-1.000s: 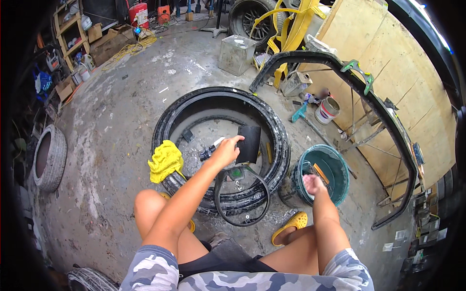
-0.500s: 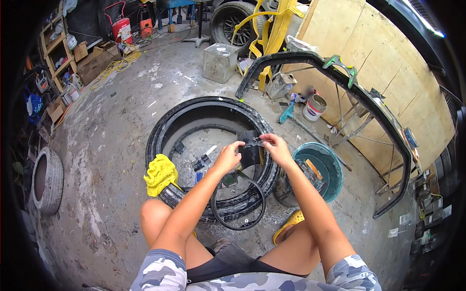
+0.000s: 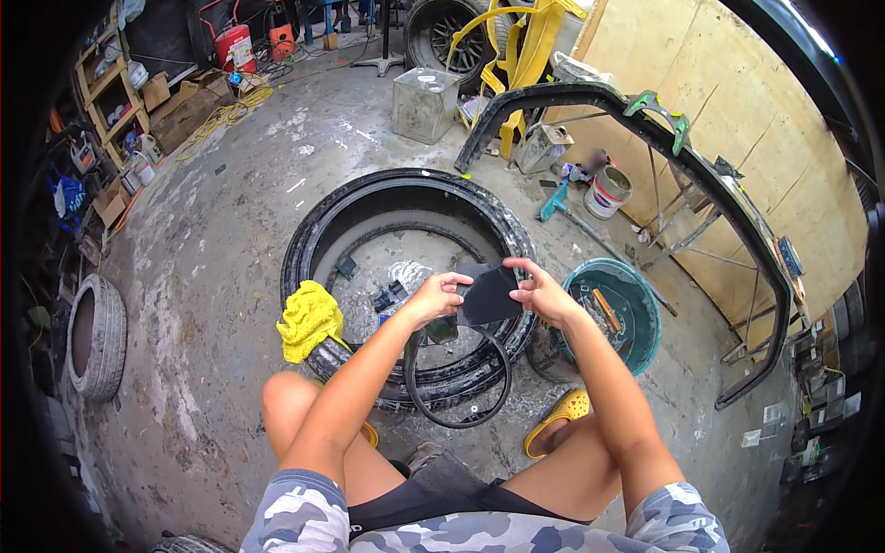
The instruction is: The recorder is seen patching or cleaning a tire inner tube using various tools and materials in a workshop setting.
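A black flat sheet that looks like sandpaper [image 3: 490, 297] is held up in front of me. My left hand [image 3: 433, 300] pinches its left edge, while my right hand [image 3: 544, 297] grips the right edge between thumb and fingers. Below lies a large black tyre [image 3: 309, 230] on its side, scuffed with whitish marks. Small dark pieces lie on the floor inside its ring. A thin black hoop [image 3: 458, 424] leans at the near side of the tyre, under my hands. A yellow cloth [image 3: 310, 321] hangs over the tyre's left rim.
Right of the tyre stands a teal bucket [image 3: 650, 346] containing water and an orange-brown stick. A teal-headed long tool [image 3: 555, 201], a paint can [image 3: 608, 192] and a black arched trim [image 3: 765, 295] are farther right. Another tyre [image 3: 97, 339] is at far left, a square tin [image 3: 424, 106] behind.
The black sheet has come up and is now spread between both hands. My hands have shifted slightly down, and the view has moved a little.
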A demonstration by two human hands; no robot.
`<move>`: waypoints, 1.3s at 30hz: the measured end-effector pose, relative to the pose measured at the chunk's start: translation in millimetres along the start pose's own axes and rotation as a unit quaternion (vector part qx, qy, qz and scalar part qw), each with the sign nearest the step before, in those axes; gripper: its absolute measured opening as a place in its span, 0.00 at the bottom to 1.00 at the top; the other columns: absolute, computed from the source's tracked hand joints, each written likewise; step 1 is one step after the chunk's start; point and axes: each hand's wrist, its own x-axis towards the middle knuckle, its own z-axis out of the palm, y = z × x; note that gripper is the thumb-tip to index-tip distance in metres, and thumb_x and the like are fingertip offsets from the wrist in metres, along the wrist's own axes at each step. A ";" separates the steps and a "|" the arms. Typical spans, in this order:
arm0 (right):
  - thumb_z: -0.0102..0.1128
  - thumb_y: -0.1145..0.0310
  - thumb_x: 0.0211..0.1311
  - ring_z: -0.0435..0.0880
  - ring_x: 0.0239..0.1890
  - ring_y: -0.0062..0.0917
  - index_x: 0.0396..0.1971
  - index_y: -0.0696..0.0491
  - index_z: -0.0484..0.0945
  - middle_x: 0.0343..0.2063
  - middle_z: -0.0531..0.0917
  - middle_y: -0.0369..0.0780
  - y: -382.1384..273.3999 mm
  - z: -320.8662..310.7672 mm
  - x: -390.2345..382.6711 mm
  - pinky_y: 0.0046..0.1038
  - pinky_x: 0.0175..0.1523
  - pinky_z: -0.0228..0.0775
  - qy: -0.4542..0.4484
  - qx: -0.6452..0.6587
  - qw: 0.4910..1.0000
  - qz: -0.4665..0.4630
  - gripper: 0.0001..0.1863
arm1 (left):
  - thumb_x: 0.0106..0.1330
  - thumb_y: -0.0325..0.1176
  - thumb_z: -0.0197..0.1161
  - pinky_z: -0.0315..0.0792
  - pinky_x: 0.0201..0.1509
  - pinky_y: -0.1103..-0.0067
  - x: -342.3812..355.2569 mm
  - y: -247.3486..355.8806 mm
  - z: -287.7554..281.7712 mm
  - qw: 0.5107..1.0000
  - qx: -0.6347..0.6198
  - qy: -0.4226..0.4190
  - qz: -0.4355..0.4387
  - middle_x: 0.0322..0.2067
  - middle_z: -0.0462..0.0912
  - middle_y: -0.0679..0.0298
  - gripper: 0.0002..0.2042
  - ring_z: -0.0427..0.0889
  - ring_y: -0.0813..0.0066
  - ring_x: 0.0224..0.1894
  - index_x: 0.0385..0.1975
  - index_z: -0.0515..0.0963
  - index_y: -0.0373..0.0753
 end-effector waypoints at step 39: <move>0.74 0.60 0.45 0.78 0.30 0.19 0.39 0.63 0.78 0.27 0.82 0.41 21.2 13.3 -3.2 0.23 0.36 0.69 0.003 -0.199 0.977 -0.082 0.26 | 0.48 0.40 0.73 0.69 0.43 0.77 -28.4 14.6 11.1 0.879 0.412 0.131 0.202 0.34 0.69 0.62 0.20 0.71 0.71 0.34 0.38 0.80 0.37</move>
